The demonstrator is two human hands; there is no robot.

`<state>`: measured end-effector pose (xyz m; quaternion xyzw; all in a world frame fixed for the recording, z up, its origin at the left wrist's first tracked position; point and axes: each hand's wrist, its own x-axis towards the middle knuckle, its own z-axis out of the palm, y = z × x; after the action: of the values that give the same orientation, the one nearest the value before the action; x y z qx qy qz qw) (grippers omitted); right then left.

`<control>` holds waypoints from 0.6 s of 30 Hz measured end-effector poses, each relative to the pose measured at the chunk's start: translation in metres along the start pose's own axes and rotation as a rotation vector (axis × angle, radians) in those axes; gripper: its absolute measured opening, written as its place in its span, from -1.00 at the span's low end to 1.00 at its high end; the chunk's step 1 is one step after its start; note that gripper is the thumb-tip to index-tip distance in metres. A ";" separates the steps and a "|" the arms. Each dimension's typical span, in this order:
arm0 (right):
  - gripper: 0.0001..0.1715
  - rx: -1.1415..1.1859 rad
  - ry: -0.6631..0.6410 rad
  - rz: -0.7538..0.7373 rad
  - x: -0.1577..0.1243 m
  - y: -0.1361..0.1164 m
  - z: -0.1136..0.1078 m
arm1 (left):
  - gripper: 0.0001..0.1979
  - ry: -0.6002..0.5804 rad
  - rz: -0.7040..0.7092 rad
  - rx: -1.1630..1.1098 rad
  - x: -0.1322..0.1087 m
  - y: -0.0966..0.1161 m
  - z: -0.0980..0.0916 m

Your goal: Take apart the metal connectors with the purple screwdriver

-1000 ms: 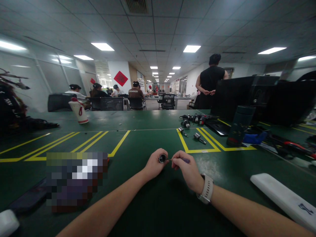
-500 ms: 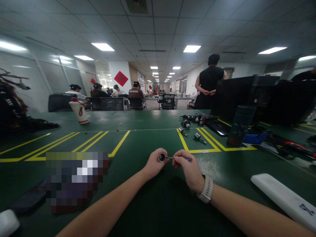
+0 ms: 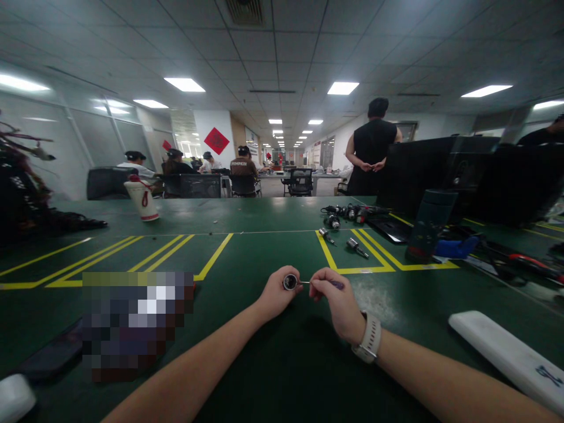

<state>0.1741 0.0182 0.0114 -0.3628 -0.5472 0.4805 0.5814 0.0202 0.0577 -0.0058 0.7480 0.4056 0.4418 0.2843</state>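
Note:
My left hand [image 3: 277, 294] is closed around a short metal cylinder [image 3: 289, 282], its round, dark-centred end turned up toward me. In my right hand [image 3: 332, 296] is a small screwdriver [image 3: 337, 284] with a purplish handle, held between thumb and fingers. Its thin shaft points left and meets the side of the cylinder near my left fingertips; the exact contact spot is too small to make out. Both hands are just above the green table [image 3: 264, 364]. Beyond them, two metal parts with thin shafts, one nearer [image 3: 357, 248] and one farther [image 3: 326, 237], lie inside yellow tape lines.
Several more metal parts [image 3: 350, 212] lie farther back. A dark bottle [image 3: 432, 226] and a blue item [image 3: 458, 247] are on the right, with a white case [image 3: 506, 346] nearer. Leftward are a paper cup [image 3: 143, 201], a blurred-out object [image 3: 132, 329] and a dark phone-like slab [image 3: 53, 352].
Both hands keep nearly the same pose, with the screwdriver still against the cylinder. The view shifts very slightly. A standing person in the background has moved a little left.

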 end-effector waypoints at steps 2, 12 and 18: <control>-0.89 0.010 0.022 -0.005 0.000 0.000 0.000 | -0.88 0.004 -0.010 -0.006 0.000 0.000 0.000; -0.89 0.051 0.032 0.034 0.001 0.002 0.000 | -0.87 0.049 -0.047 -0.014 0.000 0.005 0.000; -0.89 0.089 0.032 0.065 0.000 0.002 0.000 | -0.88 0.071 -0.070 -0.004 -0.001 0.008 -0.002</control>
<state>0.1743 0.0189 0.0096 -0.3616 -0.5040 0.5171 0.5897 0.0211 0.0533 0.0009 0.7164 0.4406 0.4588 0.2867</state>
